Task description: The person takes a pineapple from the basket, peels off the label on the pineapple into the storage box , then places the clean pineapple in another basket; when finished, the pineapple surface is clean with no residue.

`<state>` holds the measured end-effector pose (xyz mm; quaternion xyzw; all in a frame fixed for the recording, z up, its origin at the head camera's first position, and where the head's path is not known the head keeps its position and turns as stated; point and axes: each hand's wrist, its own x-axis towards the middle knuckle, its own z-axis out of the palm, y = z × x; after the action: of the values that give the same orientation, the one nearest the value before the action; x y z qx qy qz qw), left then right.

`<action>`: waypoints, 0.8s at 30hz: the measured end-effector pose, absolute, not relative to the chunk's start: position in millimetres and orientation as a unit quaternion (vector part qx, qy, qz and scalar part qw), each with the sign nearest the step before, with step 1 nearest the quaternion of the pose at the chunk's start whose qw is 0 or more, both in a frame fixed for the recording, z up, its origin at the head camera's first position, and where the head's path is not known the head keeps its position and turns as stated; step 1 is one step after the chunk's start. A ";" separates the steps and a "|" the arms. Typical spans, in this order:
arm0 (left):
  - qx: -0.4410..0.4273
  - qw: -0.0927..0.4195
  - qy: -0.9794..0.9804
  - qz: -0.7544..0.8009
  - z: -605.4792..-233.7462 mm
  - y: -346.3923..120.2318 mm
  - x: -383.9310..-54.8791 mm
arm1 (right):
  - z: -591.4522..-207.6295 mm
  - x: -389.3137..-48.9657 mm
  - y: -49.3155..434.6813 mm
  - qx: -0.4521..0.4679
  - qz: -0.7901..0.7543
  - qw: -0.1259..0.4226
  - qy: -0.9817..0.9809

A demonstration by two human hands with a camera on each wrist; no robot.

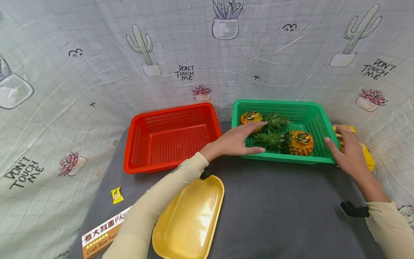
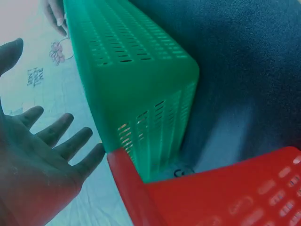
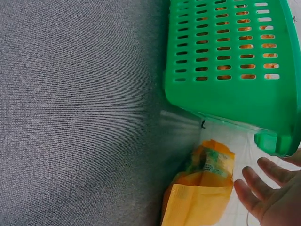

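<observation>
A green plastic basket holds two pineapples. One pineapple lies at the right front with its leaves to the left; the other pineapple is at the left back, partly hidden by my fingers. My left hand reaches over the basket's left end, thumb and fingers spread and holding nothing. By the right rim, my right hand is extended, with nothing in its grasp; whether it touches the rim I cannot tell. Yellow packages lie beyond that hand, and the right wrist view shows an orange-yellow bag below the basket's corner.
A red basket stands left of the green one. Nearer lie a yellow tray, a pasta box partly under my left sleeve, and a small yellow packet. A cactus-print cloth hangs behind the grey table.
</observation>
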<state>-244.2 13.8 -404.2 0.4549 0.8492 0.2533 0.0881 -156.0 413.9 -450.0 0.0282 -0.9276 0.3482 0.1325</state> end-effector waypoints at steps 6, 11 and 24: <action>0.470 0.119 0.837 0.256 -403.6 29.0 -251.3 | -451.2 -154.3 415.0 0.014 0.347 0.137 -0.928; 0.485 0.149 0.823 0.254 -397.4 46.8 -261.2 | -450.8 -153.9 415.2 -0.012 0.358 0.107 -0.928; 0.494 0.213 0.818 0.204 -372.0 95.2 -295.8 | -451.5 -154.7 413.5 -0.042 0.370 0.071 -0.925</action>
<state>-295.8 95.2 -372.0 0.4935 0.8183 0.2039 0.2126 -154.7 413.5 -451.5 -0.0420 -0.9255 0.3696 0.0714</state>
